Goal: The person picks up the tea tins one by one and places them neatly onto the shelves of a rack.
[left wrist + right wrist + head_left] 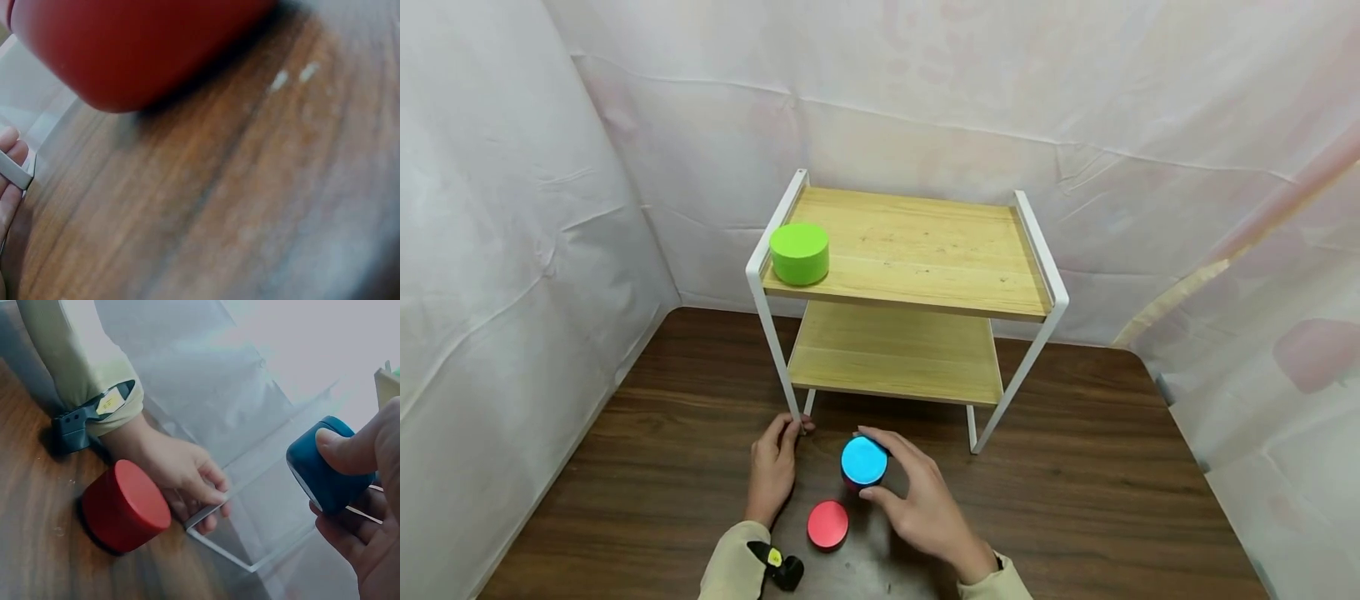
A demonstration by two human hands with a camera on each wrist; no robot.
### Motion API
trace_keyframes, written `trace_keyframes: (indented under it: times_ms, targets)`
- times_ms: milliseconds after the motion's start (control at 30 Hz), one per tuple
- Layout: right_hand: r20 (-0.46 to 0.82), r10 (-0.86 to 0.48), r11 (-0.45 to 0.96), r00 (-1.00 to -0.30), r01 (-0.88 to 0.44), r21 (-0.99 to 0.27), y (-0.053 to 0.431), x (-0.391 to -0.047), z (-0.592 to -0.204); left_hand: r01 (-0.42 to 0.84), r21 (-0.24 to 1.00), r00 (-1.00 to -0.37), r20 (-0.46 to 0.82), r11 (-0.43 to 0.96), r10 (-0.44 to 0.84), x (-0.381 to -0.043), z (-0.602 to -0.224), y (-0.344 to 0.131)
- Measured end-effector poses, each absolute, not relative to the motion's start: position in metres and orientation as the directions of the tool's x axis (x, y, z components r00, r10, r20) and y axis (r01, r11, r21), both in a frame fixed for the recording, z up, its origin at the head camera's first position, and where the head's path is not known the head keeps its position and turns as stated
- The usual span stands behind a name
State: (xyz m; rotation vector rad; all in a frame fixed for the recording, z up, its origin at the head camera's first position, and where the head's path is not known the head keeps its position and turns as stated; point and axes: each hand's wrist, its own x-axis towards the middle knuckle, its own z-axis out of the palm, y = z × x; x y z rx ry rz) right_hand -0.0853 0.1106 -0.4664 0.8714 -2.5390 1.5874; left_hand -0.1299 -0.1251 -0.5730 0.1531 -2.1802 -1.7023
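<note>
My right hand holds a small blue cylinder between thumb and fingers, just in front of the shelf. In the right wrist view the blue cylinder is tilted, raised off the table, with my thumb across its side. My left hand pinches the front left leg of a two-tier shelf near its foot. A red cylinder stands on the table between my hands; it fills the top of the left wrist view. On the upper board, at its left end, sits a wider green cylinder.
The shelf has a lower wooden board and a white metal frame, whose right leg reaches the dark wooden table. Pale cloth hangs behind and on both sides. A black strap camera sits on my left wrist.
</note>
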Motion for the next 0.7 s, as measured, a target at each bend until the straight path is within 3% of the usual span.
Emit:
trace_keyframes:
  times_ms: [700]
  targets:
    - [0.340, -0.461, 0.311, -0.820, -0.508, -0.803, 0.102, -0.093, -0.421, 0.125, 0.956, -0.944, 0.197, 0.266, -0.263, -0.133, -0.588, -0.134]
